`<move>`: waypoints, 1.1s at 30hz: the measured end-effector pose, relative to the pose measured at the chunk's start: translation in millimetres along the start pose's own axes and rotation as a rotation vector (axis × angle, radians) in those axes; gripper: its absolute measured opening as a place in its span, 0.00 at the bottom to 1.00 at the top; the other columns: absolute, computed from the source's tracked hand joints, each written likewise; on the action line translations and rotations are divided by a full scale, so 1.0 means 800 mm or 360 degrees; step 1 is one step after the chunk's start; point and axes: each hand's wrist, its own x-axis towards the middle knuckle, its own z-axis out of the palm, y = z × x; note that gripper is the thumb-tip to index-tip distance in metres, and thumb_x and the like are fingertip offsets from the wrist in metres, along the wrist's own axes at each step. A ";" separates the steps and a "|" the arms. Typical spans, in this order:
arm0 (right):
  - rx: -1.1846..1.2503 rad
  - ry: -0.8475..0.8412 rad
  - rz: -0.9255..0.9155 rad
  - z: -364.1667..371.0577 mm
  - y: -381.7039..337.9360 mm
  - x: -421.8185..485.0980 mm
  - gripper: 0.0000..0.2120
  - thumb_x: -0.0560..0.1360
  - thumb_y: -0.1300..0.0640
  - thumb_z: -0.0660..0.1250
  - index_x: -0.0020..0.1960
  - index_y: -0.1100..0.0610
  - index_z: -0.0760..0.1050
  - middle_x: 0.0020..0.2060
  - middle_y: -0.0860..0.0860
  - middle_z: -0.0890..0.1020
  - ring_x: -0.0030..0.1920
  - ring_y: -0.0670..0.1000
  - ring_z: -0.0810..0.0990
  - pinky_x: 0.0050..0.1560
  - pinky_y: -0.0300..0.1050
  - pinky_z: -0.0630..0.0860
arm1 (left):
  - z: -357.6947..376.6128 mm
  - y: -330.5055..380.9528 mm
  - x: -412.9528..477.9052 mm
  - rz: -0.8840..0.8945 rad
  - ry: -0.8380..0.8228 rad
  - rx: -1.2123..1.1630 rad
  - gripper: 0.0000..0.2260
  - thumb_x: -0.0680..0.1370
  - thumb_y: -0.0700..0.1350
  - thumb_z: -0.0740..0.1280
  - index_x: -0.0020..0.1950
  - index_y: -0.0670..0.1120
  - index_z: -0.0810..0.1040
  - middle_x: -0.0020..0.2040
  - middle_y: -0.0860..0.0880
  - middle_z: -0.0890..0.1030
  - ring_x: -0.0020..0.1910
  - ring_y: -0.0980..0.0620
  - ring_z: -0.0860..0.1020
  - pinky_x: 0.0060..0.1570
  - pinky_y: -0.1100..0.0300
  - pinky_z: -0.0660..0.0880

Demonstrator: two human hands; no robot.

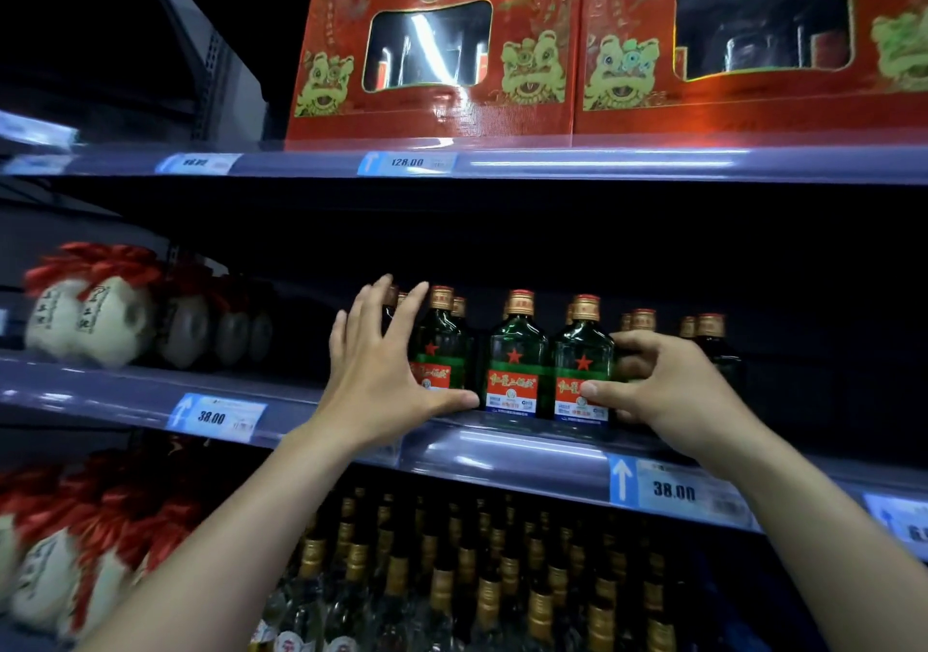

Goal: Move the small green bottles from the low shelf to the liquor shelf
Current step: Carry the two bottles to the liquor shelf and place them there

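Note:
Small green bottles with gold caps, red stars and red labels stand in a row on the middle shelf (502, 443). My left hand (381, 365) is spread open against the left side of the leftmost front bottle (442, 345), thumb along its base. A second bottle (517, 357) stands free in the middle. My right hand (668, 385) wraps the right side of the third front bottle (582, 360), thumb across its label and fingers behind it. More green bottles (713, 340) stand further right and behind.
Red gift boxes (432, 43) fill the top shelf. White round jugs with red tassels (90, 310) sit left on the middle shelf and below. Clear bottles with gold caps (477, 581) crowd the shelf underneath. Price tags (673, 491) line the shelf edges.

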 end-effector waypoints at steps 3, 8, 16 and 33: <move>-0.0018 -0.0001 0.0008 0.003 -0.002 0.001 0.50 0.53 0.39 0.81 0.74 0.49 0.73 0.54 0.46 0.81 0.57 0.53 0.85 0.58 0.59 0.84 | 0.014 0.006 -0.005 -0.0108 0.0067 -0.0008 0.59 0.55 0.85 0.59 0.80 0.62 0.47 0.83 0.50 0.44 0.81 0.49 0.43 0.77 0.41 0.43; -0.0034 0.0003 0.0000 0.008 -0.003 0.001 0.50 0.54 0.38 0.81 0.73 0.49 0.73 0.61 0.51 0.82 0.59 0.53 0.85 0.59 0.60 0.83 | 0.030 0.020 -0.003 -0.0189 0.0113 -0.0064 0.60 0.54 0.86 0.58 0.80 0.63 0.45 0.82 0.52 0.39 0.81 0.49 0.39 0.77 0.41 0.40; -0.0066 0.0004 -0.0003 0.014 -0.009 -0.002 0.49 0.55 0.39 0.80 0.74 0.50 0.72 0.50 0.41 0.80 0.57 0.49 0.83 0.59 0.58 0.83 | 0.033 0.016 -0.006 -0.0138 0.0116 0.0004 0.58 0.56 0.87 0.53 0.81 0.61 0.46 0.83 0.50 0.38 0.81 0.49 0.37 0.76 0.40 0.39; -0.0299 0.0364 -0.0106 0.006 -0.031 -0.054 0.24 0.72 0.48 0.79 0.65 0.47 0.78 0.50 0.41 0.85 0.49 0.38 0.84 0.56 0.43 0.81 | 0.014 0.008 -0.037 0.0023 0.0249 -0.0262 0.41 0.70 0.75 0.62 0.77 0.54 0.66 0.81 0.48 0.54 0.80 0.47 0.50 0.77 0.39 0.51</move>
